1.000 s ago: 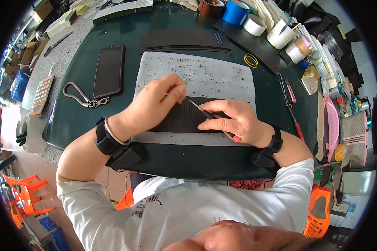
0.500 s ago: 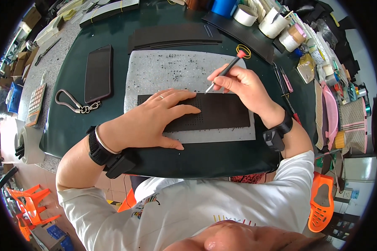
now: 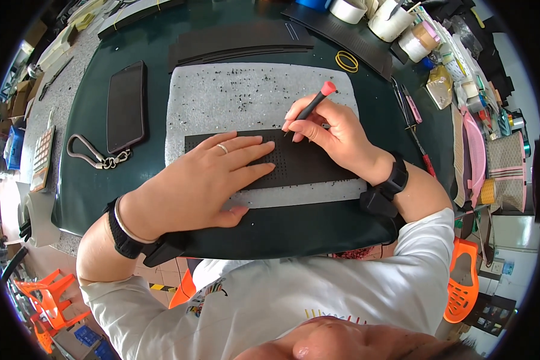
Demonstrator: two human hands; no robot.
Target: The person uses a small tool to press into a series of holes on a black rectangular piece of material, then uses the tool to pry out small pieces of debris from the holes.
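Observation:
My left hand [image 3: 207,177] lies flat with fingers stretched out, pressing on the left part of a thin black sheet [image 3: 318,161]. Rows of tiny holes run through the sheet beside my fingertips. In a pinch grip, my right hand [image 3: 339,135] holds a small screwdriver [image 3: 312,107] with a black handle and red cap. It leans to the right, and its thin tip points down at the sheet's far edge area, close to the holes; whether it touches is hard to see. Under the sheet is a white foam pad [image 3: 213,90] strewn with small black bits.
Beyond the pad lie stacked black sheets [image 3: 234,41] and yellow rubber bands [image 3: 346,61]. A phone [image 3: 126,108] with a grey strap is at left. Tweezers [image 3: 400,99] and a pink-handled tool [image 3: 411,107] lie at right, near tape rolls [image 3: 348,9] and crowded supplies.
The whole view has shifted slightly, moving table things leftward. My right hand has come lower and nearer the sheet with the screwdriver, its fingers closer to the tip. My left hand stays flat.

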